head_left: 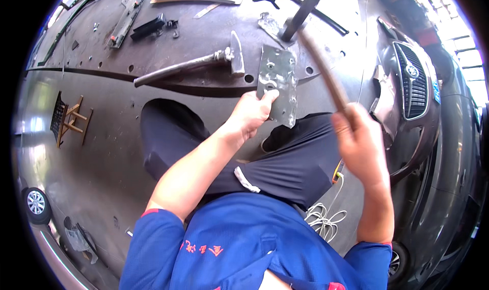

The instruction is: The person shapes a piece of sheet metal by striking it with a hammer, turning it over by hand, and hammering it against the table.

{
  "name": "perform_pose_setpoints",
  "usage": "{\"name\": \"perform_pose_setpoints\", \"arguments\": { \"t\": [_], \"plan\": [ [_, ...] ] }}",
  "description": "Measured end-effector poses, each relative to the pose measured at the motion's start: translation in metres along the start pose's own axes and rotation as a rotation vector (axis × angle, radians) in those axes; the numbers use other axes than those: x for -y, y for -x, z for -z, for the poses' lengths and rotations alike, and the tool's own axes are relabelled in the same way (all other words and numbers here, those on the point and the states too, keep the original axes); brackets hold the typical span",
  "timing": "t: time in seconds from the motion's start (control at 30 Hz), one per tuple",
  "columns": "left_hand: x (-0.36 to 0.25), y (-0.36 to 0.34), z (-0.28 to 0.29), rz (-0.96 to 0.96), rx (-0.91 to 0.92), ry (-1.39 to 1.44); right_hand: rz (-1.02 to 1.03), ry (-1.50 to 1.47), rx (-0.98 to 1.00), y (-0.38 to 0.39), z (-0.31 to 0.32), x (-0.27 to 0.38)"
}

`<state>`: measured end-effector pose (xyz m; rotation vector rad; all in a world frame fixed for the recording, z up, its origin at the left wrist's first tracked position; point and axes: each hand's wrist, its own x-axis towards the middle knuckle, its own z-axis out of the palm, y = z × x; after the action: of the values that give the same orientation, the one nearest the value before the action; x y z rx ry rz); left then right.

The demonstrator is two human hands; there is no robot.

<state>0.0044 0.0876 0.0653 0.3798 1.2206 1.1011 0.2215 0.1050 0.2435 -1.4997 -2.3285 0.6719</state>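
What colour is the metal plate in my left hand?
The metal plate is dark greenish-grey with pale patches, best seen in the head view.

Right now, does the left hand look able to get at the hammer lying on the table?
Probably not as is: the left hand grips the metal plate and would likely have to release it. Otherwise, the way looks free, with nothing covering the lying hammer.

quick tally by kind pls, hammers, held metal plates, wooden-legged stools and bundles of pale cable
Hammers: 2 (lying hammer, held hammer)
Metal plates: 1 (dark plate in the left hand)
Wooden-legged stools: 1 (stool on the left)
Pale cable bundles: 1 (loose cable on the floor)
Total: 5
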Motion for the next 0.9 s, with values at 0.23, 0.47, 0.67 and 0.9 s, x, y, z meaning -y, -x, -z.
{"name": "perform_pose_setpoints", "arguments": {
  "t": [0.23,0.47,0.67,0.9],
  "plan": [
    [0.015,-0.019,-0.001,-0.063,0.049,-0.044,0.008,0.049,0.024,0.011,-0.046,-0.030],
    [-0.007,0.007,-0.004,-0.011,0.004,-0.096,-0.007,-0.094,-0.178,0.015,-0.033,-0.013],
    [0.007,-0.009,0.005,-0.062,0.045,-0.037,-0.072,0.084,0.028,-0.001,-0.025,-0.026],
    [0.007,-0.012,-0.009,-0.054,0.025,0.006,-0.056,0.135,0.062,0.005,-0.042,-0.049]
  ]
}}
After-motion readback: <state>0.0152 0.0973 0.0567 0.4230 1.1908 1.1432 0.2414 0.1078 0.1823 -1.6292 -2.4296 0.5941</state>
